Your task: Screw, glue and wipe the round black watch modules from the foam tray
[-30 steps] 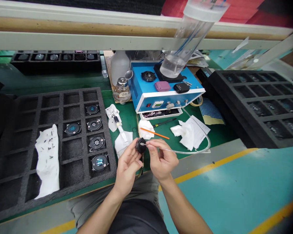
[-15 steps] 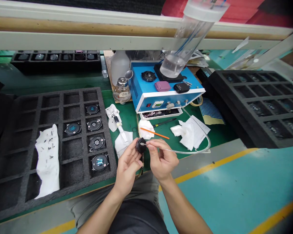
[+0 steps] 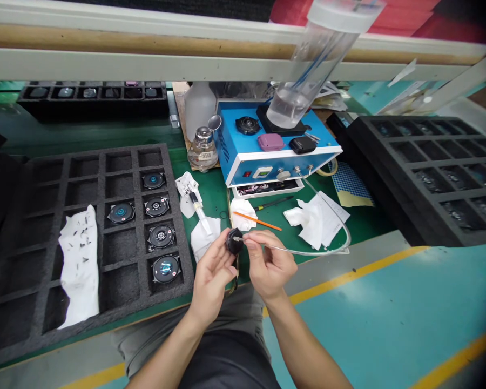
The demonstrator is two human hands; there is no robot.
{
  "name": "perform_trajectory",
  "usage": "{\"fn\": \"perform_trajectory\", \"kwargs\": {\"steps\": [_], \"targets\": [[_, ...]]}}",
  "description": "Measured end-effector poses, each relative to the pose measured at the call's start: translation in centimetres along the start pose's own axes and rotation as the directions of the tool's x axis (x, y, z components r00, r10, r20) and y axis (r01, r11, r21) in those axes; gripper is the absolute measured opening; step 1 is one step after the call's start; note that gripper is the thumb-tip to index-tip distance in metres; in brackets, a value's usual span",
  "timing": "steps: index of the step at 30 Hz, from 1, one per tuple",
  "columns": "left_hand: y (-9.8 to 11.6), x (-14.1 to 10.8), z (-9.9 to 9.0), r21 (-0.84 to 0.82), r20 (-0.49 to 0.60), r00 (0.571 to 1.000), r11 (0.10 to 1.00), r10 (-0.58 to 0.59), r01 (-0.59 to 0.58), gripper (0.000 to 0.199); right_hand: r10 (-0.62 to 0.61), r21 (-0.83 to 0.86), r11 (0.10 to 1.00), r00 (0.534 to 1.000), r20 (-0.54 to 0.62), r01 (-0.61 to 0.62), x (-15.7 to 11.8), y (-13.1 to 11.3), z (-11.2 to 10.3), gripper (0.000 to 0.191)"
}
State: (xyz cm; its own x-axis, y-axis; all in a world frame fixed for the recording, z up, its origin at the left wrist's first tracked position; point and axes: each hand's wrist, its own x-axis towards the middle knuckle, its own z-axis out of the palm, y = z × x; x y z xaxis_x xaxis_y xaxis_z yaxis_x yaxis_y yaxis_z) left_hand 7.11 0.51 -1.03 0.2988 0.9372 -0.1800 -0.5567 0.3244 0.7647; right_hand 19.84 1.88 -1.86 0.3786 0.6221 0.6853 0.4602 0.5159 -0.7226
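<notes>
A small black round case (image 3: pixel 234 241) is held at the fingertips of the left hand (image 3: pixel 213 273), which is half open, its fingers curled under and its thumb standing apart. In the right hand (image 3: pixel 272 266), a clear tube (image 3: pixel 347 233) is pinched between thumb and forefinger near its thin nozzle (image 3: pixel 238 239). The case is held above the near edge of the green counter (image 3: pixel 215 194), to the right of the foam tray (image 3: pixel 144 295) and nearer the body than the blue box (image 3: pixel 283 151), to whose front the tube is run.

For good control, the case should be braced firmly and the nozzle guided by small finger movements, with light pressure and enough slack in the tube that the tip is not tugged aside.

The nozzle is pointed leftward at the case, its long axis laid nearly level across the view. The case is tilted and seen obliquely, looking taller than wide; which face is presented cannot be told.
</notes>
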Motion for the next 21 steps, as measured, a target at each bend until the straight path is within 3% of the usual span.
{"fn": "perform_trajectory", "kwargs": {"steps": [21], "targets": [[-0.02,0.02,0.02,0.035,0.000,1.000,0.999,-0.021,0.021,0.063,0.006,-0.022,1.000,1.000,-0.005,-0.006,-0.12,0.09,-0.04,0.020]]}}
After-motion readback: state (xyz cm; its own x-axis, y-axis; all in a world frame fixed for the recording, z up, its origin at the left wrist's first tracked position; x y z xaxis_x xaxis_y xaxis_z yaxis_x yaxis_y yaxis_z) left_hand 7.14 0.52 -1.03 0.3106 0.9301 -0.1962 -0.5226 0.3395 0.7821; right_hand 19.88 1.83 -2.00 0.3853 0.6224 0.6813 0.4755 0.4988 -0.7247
